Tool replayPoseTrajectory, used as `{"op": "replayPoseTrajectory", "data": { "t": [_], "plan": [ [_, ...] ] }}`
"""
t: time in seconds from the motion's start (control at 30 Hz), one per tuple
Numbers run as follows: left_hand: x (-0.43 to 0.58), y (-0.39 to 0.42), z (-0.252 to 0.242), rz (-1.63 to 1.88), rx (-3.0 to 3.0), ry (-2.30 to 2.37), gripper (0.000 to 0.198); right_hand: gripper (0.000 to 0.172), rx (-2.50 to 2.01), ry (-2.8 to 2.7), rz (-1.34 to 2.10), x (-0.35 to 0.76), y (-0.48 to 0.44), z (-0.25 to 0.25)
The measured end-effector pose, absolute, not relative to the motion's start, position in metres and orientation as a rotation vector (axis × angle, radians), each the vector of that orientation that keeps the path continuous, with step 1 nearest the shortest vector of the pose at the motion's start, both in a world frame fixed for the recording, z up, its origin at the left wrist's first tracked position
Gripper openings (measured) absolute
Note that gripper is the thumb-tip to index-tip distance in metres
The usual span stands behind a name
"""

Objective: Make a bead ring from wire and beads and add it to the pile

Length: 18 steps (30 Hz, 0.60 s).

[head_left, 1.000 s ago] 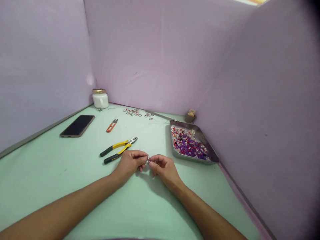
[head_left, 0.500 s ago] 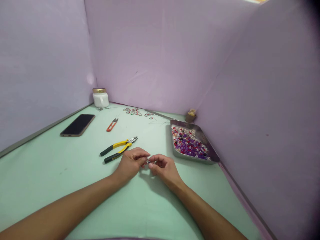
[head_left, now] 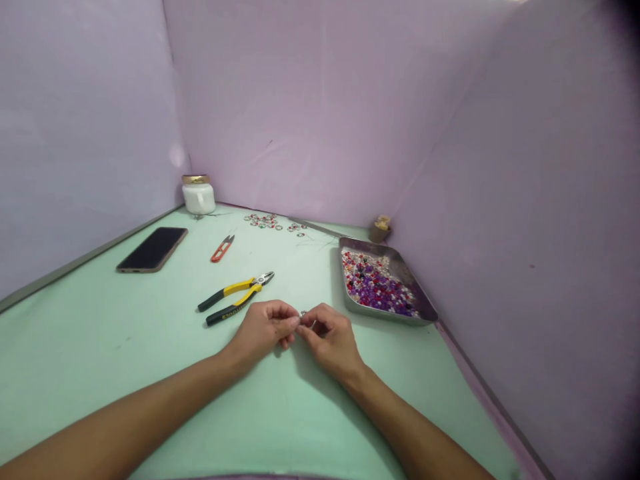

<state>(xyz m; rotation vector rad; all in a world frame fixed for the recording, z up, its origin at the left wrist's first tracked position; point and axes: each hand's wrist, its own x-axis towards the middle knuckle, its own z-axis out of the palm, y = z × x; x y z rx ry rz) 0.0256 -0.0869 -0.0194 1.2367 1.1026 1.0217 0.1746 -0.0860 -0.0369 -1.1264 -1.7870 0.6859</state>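
Observation:
Over the middle of the table, a tiny beaded ring (head_left: 302, 314) with silvery, clear beads is pinched between my two hands; the fingers cover most of it. My left hand (head_left: 263, 331) grips it from the left with thumb and forefinger closed. From the other side, the thumb and fingertips of my right hand (head_left: 330, 339) press on it. Pliers (head_left: 237, 298) with yellow and black handles lie just left of my left hand, jaws slightly apart. To the right of my right hand stands a metal tray (head_left: 385, 316) of loose purple, red, and clear beads (head_left: 375, 287).
Orange thread snips (head_left: 223, 249) and a dark phone (head_left: 153, 249) lie at the left. A white jar (head_left: 199, 198) with a gold lid stands in the far left corner. Several small beaded rings (head_left: 263, 221) lie at the back. A small brown pot (head_left: 381, 230) stands behind the tray.
The fingertips of both hands have come closer together around the beaded ring, which now shows above them. My right wrist has turned slightly. The whole view has shifted a little.

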Motion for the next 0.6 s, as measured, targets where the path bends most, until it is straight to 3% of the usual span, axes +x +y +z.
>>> {"op": "replayPoseTrajectory", "data": {
  "t": [0.27, 0.6],
  "plan": [
    [0.0210, -0.0796, -0.0249, 0.980, 1.050, 1.057, 0.010, 0.016, -1.069, -1.788, 0.873, 0.1739, -0.0840, -0.0383],
    [0.0217, -0.0809, -0.0244, 0.962, 0.933, 0.963, 0.008, 0.007, -1.183, -1.547, 1.102, 0.1715, -0.0825, -0.0407]
  ]
}}
